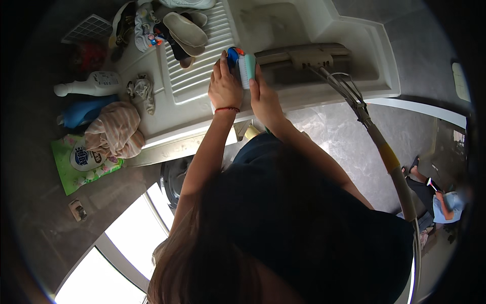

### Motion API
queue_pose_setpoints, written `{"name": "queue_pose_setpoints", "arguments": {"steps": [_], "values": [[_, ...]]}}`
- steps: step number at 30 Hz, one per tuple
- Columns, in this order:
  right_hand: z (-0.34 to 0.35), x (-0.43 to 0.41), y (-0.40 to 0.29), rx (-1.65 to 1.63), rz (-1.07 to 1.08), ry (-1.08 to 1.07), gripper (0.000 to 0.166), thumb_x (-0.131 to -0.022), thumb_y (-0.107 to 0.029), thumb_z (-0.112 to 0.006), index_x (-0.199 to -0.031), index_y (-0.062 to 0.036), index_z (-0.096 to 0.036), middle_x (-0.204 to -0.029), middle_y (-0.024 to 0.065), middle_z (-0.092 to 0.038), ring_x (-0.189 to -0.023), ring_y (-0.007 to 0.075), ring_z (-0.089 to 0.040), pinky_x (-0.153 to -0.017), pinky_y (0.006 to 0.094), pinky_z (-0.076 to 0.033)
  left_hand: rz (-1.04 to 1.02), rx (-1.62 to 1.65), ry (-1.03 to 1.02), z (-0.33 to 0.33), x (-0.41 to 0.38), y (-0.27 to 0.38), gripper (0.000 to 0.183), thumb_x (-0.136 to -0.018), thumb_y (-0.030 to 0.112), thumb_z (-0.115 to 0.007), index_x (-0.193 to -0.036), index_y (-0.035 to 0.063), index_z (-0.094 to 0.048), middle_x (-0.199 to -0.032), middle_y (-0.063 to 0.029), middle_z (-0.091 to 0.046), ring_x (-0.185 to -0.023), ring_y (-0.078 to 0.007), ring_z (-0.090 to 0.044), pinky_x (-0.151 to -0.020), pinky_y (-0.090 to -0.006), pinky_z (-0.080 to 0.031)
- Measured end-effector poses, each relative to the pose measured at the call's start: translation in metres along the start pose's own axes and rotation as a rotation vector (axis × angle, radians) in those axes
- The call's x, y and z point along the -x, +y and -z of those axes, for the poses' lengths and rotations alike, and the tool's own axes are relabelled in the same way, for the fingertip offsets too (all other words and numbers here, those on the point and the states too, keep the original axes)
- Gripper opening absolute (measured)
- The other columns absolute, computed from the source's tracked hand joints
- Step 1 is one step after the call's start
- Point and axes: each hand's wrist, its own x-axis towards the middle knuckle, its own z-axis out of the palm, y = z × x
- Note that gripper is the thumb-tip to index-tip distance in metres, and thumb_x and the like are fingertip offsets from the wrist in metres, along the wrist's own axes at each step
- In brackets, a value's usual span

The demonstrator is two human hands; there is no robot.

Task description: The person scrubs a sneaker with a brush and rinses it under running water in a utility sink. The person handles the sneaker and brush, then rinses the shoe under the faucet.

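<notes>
My right hand (265,100) grips a scrub brush (250,67) with a mint-green back and white bristles. Its bristles face left, towards a blue and orange item (232,57) that my left hand (226,91) holds from the left side. Most of that item is hidden behind my fingers, so its kind is unclear. Both hands are over the front edge of a white laundry sink, beside its ribbed washboard (197,81). On the washboard's upper left lie pale insoles (186,29), partly over dark ones.
A sponge mop (311,59) rests in the basin (385,60), its pole slanting down right. Left stand shoes (144,28), a white bottle (106,83), a crumpled wet cloth (143,91), a striped cloth (114,129) and a green packet (87,163). Another person (448,205) is far right.
</notes>
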Motion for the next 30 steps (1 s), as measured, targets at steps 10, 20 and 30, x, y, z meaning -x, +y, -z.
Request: {"name": "queue_pose_setpoints", "arguments": {"steps": [10, 20, 30], "values": [[0.013, -0.028, 0.001, 0.111, -0.064, -0.133, 0.045, -0.09, -0.033, -0.034, -0.127, -0.0068, -0.036, -0.082, 0.0252, -0.059, -0.074, 0.0439, -0.056, -0.064, 0.0504, -0.046, 0.006, -0.028, -0.018, -0.001, 0.0, 0.0, 0.052, -0.081, 0.016, -0.051, -0.13, 0.0155, -0.034, -0.114, -0.0078, -0.051, -0.098, -0.0275, -0.055, -0.077, -0.0375, -0.048], [0.044, -0.093, -0.011, -0.252, -0.384, -0.397, 0.049, -0.092, -0.037, -0.037, -0.135, -0.0154, -0.029, -0.055, 0.0057, -0.048, -0.037, 0.0139, -0.043, -0.037, 0.0286, -0.037, -0.324, 0.378, -0.115, 0.013, -0.025, -0.032, 0.034, -0.082, 0.009, -0.052, -0.115, 0.0171, -0.055, -0.107, -0.0111, -0.058, -0.095, -0.0287, -0.056, -0.078, -0.0363, -0.047], [0.057, -0.034, -0.016, -0.513, -0.468, -0.353, 0.053, -0.093, -0.04, -0.037, -0.137, -0.0141, -0.027, -0.049, -0.0003, -0.039, -0.032, 0.0066, -0.033, -0.031, 0.0223, -0.027, -0.781, 0.006, -0.02, 0.052, -0.091, -0.023, 0.029, -0.074, 0.003, -0.054, -0.094, 0.0211, -0.066, -0.119, 0.0022, -0.054, -0.119, -0.0216, -0.043, -0.102, -0.042, -0.031]]}}
